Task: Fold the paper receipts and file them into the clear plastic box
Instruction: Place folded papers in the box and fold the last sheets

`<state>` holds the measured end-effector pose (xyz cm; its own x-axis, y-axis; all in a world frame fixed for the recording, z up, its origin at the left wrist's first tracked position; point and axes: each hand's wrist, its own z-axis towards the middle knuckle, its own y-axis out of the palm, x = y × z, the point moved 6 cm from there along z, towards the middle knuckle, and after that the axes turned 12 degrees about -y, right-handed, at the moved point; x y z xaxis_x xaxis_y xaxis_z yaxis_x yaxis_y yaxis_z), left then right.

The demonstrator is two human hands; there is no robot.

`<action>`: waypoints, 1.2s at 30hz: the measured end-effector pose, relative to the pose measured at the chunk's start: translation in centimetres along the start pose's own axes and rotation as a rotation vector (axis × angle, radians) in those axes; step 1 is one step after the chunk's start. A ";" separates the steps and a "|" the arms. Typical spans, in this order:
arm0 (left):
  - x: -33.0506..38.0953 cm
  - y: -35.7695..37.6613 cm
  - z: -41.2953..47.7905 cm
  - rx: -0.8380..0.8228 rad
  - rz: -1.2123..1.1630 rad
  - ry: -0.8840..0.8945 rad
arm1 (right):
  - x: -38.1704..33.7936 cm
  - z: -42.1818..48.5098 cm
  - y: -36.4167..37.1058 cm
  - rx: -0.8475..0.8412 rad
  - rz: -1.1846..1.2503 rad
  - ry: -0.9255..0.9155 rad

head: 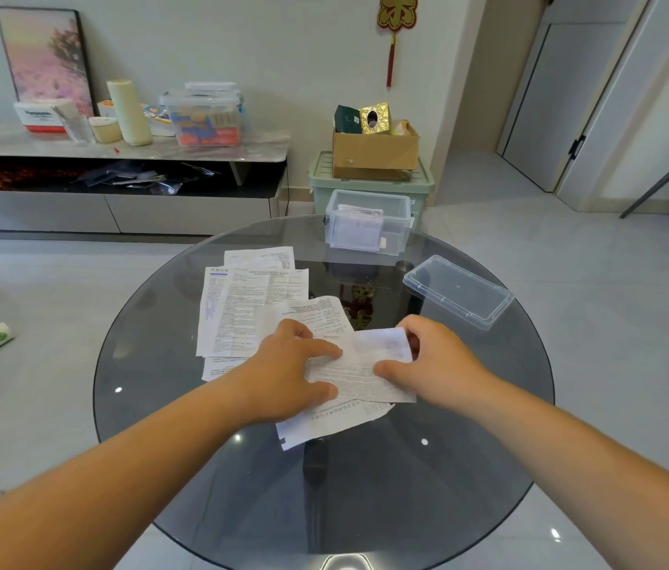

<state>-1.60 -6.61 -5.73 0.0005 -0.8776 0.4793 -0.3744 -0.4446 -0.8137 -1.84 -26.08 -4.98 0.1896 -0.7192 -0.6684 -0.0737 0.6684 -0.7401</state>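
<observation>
Smoked grey glass forms the round desk [201, 466] on which all task items lie.

1. Receipt in work. One white receipt [361, 364] lies near the middle of the desk, towards the person, between both hands. Its upper right corner is raised off the surface.
2. Left hand [287, 372]. It rests on top of the left part of this receipt. The forefinger and thumb are stretched out and press the paper down; the remaining fingers are bent at the far side.
3. Right hand [435, 359]. It pinches the right edge of the same receipt. The thumb lies on the printed face, and the fingers curl round the raised corner from behind.
4. Second sheet [324, 423]. It lies directly under the receipt in work and projects towards the person.
5. Unfolded stock. A loose pile of receipts [250, 306] is spread flat, overlapping, to the left of and beyond the left hand.
6. Clear plastic box [367, 222]. It stands open at the far edge of the desk, well apart from both hands. Folded papers stand upright inside it.
7. Lid [458, 292]. It lies on the desk to the right of the box, apart from it.

Behind the desk, a cardboard carton [373, 152] sits on a pale green bin [369, 187] against the wall.
</observation>
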 end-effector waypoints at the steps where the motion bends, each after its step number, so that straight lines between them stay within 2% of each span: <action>1: 0.1 0.0 -0.2 0.004 -0.007 0.003 | -0.1 -0.2 -0.1 0.028 0.078 0.000; 4: 0.6 -0.7 -0.7 0.075 -0.051 0.031 | -0.6 -0.6 -0.9 0.104 0.316 0.007; 7: 2.0 -2.3 -1.6 0.297 -0.059 0.100 | -1.5 -0.8 -2.2 0.192 0.402 -0.042; 10: 3.9 -3.7 -2.8 0.520 -0.022 0.203 | -3.1 -1.1 -3.9 0.308 0.261 -0.204; 12: 4.9 -4.2 -3.5 0.557 -0.108 0.295 | -4.5 -1.6 -5.1 0.369 0.082 -0.348; 15: 5.7 -4.6 -4.3 0.560 -0.191 0.396 | -6.1 -2.4 -5.7 0.391 -0.221 -0.559; 19: 5.8 -4.4 -4.8 0.514 -0.292 0.377 | -6.8 -3.0 -5.1 0.339 -0.413 -0.668; 21: 5.6 -4.5 -4.7 0.482 -0.397 0.368 | -6.9 -3.1 -5.0 0.308 -0.370 -0.676; 25: 5.3 -4.5 -4.2 0.422 -0.465 0.368 | -5.1 -2.7 -5.2 0.282 0.082 -0.401; 27: 4.8 -4.3 -3.9 0.376 -0.477 0.331 | -4.0 -2.5 -5.1 0.292 0.233 -0.326; 30: 3.9 -3.5 -3.6 0.290 -0.446 0.290 | -3.3 -2.4 -4.5 0.189 0.250 -0.295; 36: 1.2 -1.3 -3.3 0.169 -0.228 0.184 | -1.9 -3.3 -1.2 -0.056 0.130 -0.244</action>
<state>-4.15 -6.52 -2.97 -0.1066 -0.7119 0.6942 -0.2246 -0.6629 -0.7143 -5.33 -26.18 -3.06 0.4046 -0.5568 -0.7255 -0.1652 0.7358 -0.6568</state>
